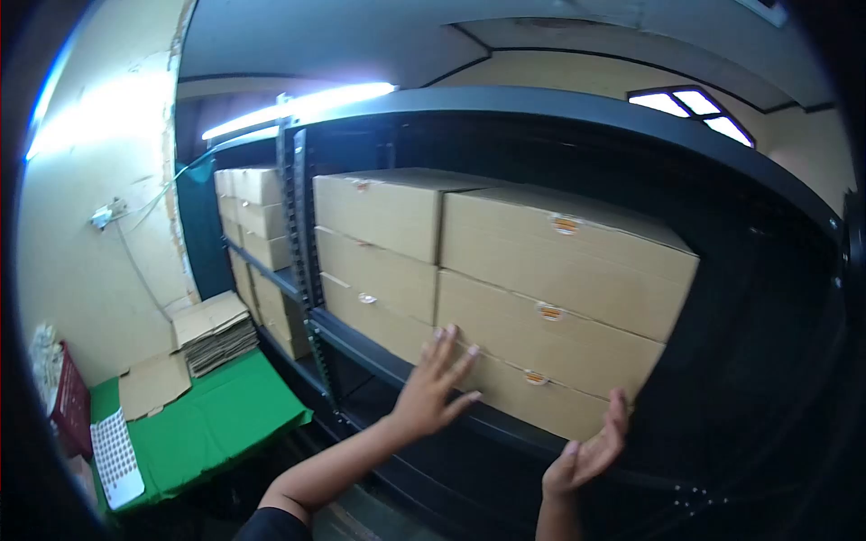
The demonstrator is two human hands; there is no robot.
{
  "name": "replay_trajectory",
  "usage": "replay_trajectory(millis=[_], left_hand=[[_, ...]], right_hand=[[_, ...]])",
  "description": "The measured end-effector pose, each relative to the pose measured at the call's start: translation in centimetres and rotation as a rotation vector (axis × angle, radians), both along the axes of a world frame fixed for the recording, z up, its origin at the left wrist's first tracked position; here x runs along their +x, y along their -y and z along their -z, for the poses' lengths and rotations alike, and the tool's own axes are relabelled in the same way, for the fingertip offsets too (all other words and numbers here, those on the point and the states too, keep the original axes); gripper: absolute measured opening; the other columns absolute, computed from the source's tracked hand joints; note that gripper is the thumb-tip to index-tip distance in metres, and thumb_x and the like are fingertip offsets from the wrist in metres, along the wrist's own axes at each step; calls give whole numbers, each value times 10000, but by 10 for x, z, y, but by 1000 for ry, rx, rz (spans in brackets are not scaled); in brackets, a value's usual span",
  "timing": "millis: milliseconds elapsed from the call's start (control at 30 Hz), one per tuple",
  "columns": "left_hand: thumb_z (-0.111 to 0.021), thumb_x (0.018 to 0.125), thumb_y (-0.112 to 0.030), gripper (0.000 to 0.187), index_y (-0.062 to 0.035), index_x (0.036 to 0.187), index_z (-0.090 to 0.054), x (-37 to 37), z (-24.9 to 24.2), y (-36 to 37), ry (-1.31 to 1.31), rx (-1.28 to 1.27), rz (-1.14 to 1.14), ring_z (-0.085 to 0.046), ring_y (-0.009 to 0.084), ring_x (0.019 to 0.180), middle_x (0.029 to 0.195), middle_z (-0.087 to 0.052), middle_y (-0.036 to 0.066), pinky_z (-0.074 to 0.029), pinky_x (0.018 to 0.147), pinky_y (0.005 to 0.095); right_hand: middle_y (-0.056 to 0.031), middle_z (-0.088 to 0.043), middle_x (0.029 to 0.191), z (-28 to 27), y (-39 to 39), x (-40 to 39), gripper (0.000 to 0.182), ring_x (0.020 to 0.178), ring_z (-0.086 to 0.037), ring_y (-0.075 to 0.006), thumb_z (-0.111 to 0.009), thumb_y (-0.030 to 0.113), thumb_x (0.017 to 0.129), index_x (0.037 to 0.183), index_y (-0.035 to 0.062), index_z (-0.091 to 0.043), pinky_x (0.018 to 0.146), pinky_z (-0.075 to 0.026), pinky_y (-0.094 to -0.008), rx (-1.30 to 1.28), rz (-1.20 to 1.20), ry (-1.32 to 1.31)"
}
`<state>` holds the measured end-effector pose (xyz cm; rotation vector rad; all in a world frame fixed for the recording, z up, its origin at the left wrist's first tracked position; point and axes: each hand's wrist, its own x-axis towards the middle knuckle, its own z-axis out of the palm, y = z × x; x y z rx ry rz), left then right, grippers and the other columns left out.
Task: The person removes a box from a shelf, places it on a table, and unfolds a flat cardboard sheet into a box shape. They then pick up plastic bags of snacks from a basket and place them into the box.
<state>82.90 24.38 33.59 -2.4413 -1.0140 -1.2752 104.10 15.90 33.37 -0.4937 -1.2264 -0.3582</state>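
Cardboard boxes stand in two stacks on a dark metal shelf. My left hand (pixel 437 379), fingers spread, is at the front of the lowest box (pixel 501 383) of the right stack, near the gap between the stacks. At that stack's lower right corner is my right hand (pixel 593 446), its fingers extended and the palm turned toward the box side. Neither hand grips anything. Round orange-and-white stickers mark the fronts of the upper box (pixel 559 257) and the boxes below it. The left stack (pixel 379 216) stands close beside.
At the left, a green-covered table (pixel 225 419) bears flattened cardboard (pixel 216 338), a sticker sheet (pixel 117 458) and a dark red box (pixel 70 397). The shelf's upright post (pixel 304 216) separates more boxes (pixel 262 221) further left. A shelf beam (pixel 370 356) runs below the stacks.
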Motion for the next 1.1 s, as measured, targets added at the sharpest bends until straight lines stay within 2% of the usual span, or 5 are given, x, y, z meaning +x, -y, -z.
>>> replay_trajectory(millis=[67, 267, 633, 833, 1100], left_hand=[[-613, 799, -397, 685, -176, 1383, -331, 1, 16, 3, -22, -40, -26, -125, 418, 1345, 1460, -133, 226, -171, 1065, 517], [-563, 838, -405, 641, -165, 1384, -327, -56, 46, 17, 23, -182, -30, -145, 379, 1352, 1465, -143, 201, -153, 1070, 516], [-563, 851, -405, 677, -81, 1380, -291, -386, 242, 150, 711, -586, -559, -249, 368, 1319, 1390, -322, 219, -227, 1072, 417], [-564, 847, -404, 693, -98, 1392, -264, -489, 263, 226, 869, -593, -806, -267, 353, 1315, 1394, -318, 212, -261, 1055, 415], [-590, 847, -347, 678, -119, 1397, -266, -588, 275, 277, 1086, -495, -974, -342, 310, 1278, 1395, -318, 197, -368, 978, 411]], right_hand=[[-271, -359, 1303, 20, -9, -29, 491, 1256, -322, -400, -476, 337, 884, 1216, -4, -356, 1050, -216, -519, -245, -58, -6], [-257, -358, 1316, 61, -38, -129, 500, 1245, -344, -366, -479, 332, 881, 1226, -10, -360, 1029, -269, -477, -353, -269, 27], [-136, -442, 1288, 224, -65, -312, 490, 1143, -461, -264, -579, 149, 828, 1265, 38, -390, 901, -411, -366, -1017, -794, 169], [-139, -433, 1283, 281, -69, -414, 492, 1117, -474, -246, -542, 22, 827, 1284, 42, -362, 896, -425, -367, -1252, -890, 95], [-128, -443, 1280, 269, -74, -601, 498, 1114, -482, -233, -540, 11, 829, 1291, 52, -361, 874, -426, -340, -1242, -1090, 313]])
